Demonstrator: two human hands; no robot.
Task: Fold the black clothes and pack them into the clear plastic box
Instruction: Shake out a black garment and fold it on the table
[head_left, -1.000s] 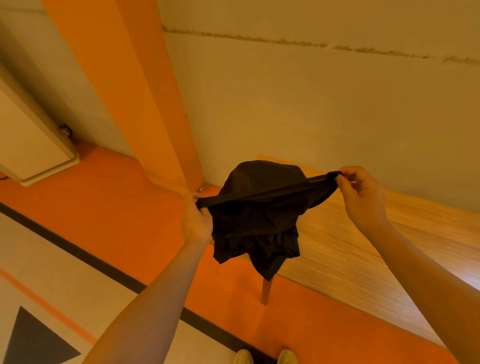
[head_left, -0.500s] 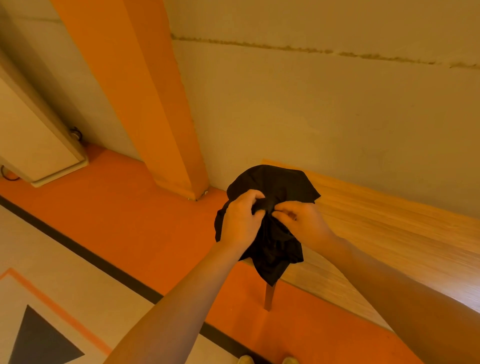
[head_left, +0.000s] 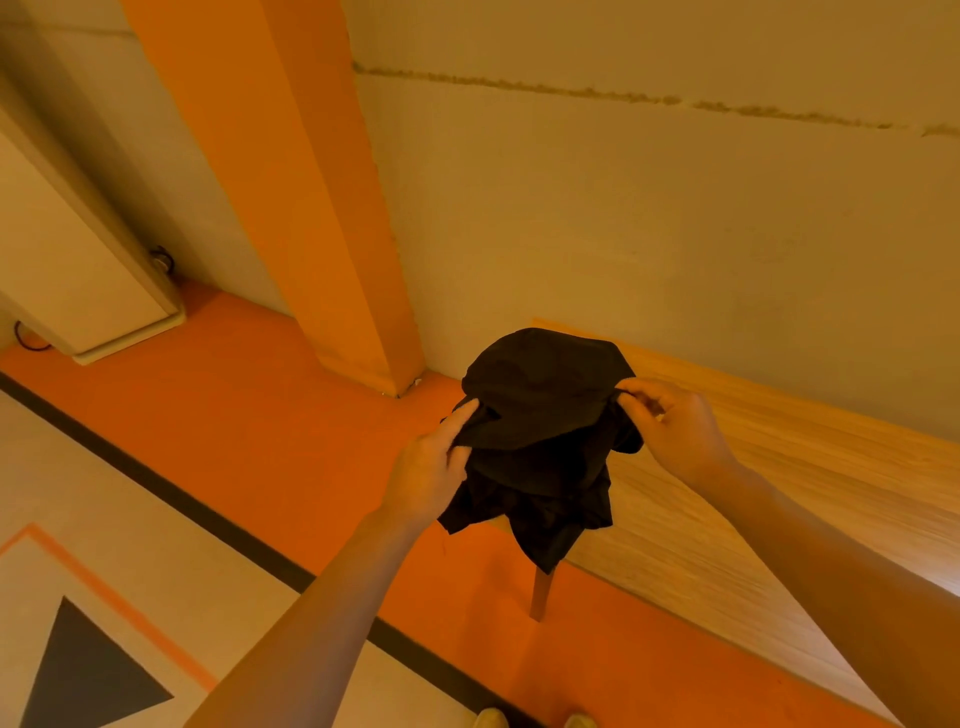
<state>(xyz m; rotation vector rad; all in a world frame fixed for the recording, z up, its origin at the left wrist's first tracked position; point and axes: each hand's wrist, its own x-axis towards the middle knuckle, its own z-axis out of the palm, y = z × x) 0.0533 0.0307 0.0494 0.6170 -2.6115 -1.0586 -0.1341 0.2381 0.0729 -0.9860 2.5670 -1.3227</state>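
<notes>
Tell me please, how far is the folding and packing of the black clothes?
Nothing looks finished. In hand: the left hand and right hand each pinch a side of one black garment, held bunched in the air at the table corner, not flat and not folded. Left: fold it and pack it. The box is not in view.

Both forearms are bare with no sleeves, watch or rings showing on the left hand (head_left: 423, 475) or the right hand (head_left: 675, 434), and pale yellowish shoe toes (head_left: 535, 718) peek in at the bottom edge.
</notes>
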